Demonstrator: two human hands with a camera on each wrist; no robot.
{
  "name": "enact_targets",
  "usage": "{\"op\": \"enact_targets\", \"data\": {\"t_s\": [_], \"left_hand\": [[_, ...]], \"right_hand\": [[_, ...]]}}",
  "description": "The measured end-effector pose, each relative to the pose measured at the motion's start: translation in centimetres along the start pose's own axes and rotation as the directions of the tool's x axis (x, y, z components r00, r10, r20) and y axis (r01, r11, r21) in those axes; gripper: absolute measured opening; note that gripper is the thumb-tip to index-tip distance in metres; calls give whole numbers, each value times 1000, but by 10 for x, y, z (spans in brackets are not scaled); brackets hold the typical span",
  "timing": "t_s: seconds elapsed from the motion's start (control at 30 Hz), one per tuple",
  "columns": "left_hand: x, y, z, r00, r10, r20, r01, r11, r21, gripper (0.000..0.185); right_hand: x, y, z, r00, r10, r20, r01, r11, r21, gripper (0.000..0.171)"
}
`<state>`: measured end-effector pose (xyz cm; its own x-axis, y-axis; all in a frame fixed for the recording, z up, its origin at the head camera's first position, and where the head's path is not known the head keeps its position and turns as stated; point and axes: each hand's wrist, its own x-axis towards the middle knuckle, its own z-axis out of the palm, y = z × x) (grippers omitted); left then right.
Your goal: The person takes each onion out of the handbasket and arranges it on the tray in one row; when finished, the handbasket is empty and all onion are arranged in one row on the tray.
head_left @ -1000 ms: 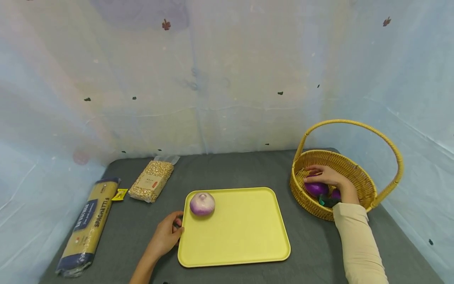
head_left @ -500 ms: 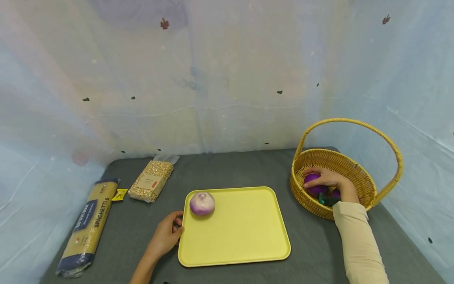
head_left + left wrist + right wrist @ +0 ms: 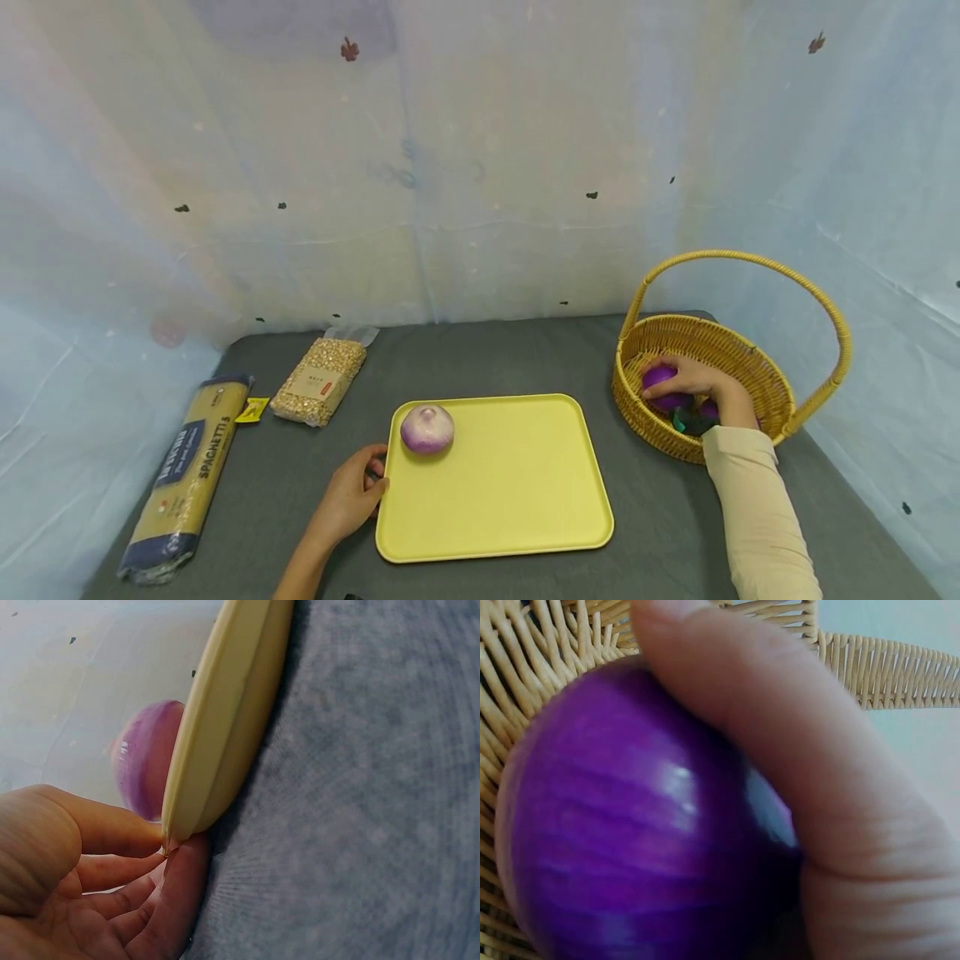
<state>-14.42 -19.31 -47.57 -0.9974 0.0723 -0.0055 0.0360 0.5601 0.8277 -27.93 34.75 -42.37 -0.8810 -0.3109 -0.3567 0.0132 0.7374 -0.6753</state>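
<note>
My left hand (image 3: 351, 492) pinches the left rim of a yellow tray (image 3: 510, 483), which lies on the dark table. In the left wrist view the thumb is at the rim's upper side, with fingers (image 3: 180, 900) under it. A pale purple-and-white onion (image 3: 427, 430) sits at the tray's far left corner. Over in the wicker basket (image 3: 750, 367), my right hand (image 3: 693, 377) grips a shiny deep-purple onion (image 3: 630, 810), its thumb (image 3: 757, 697) curled over the side. More purple surface and a dark green piece (image 3: 693, 423) show beneath the hand; their kind is partly hidden.
A spaghetti pack (image 3: 187, 479) lies at the left, with a small yellow packet (image 3: 252, 410) beside it. A clear bag of grains or beans (image 3: 322, 379) lies behind the tray. The basket's tall handle (image 3: 742, 254) arches above the right forearm.
In the basket, my right thumb has moved down and the fingers have settled around the purple onion, leaving more of it visible between them. The left hand stays at the tray rim.
</note>
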Motion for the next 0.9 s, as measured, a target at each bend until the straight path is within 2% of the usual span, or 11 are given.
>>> {"op": "enact_targets", "data": {"t_s": [0.13, 0.27, 0.4, 0.6, 0.73, 0.9], "left_hand": [[0, 0, 0, 1000, 10, -2, -10, 1000, 1, 41], [0, 1, 0, 1000, 16, -4, -16, 1000, 6, 41], [0, 0, 0, 1000, 10, -5, -10, 1000, 5, 41], [-2, -3, 1, 1000, 4, -5, -4, 1000, -7, 41], [-2, -4, 2, 1000, 12, -10, -12, 1000, -9, 41], [-1, -4, 2, 1000, 24, -16, -24, 1000, 7, 40]], "right_hand": [[-2, 0, 0, 999, 32, -27, -32, 999, -23, 70], [-1, -1, -2, 997, -25, -79, 22, 999, -42, 71], [0, -4, -3, 989, -85, -123, 79, 996, -52, 63], [-2, -10, -4, 965, -146, -218, 137, 989, -58, 59], [-6, -17, -10, 948, -141, -287, 132, 990, -49, 61], [-13, -26, -18, 920, -132, -368, 102, 990, -100, 68]]}}
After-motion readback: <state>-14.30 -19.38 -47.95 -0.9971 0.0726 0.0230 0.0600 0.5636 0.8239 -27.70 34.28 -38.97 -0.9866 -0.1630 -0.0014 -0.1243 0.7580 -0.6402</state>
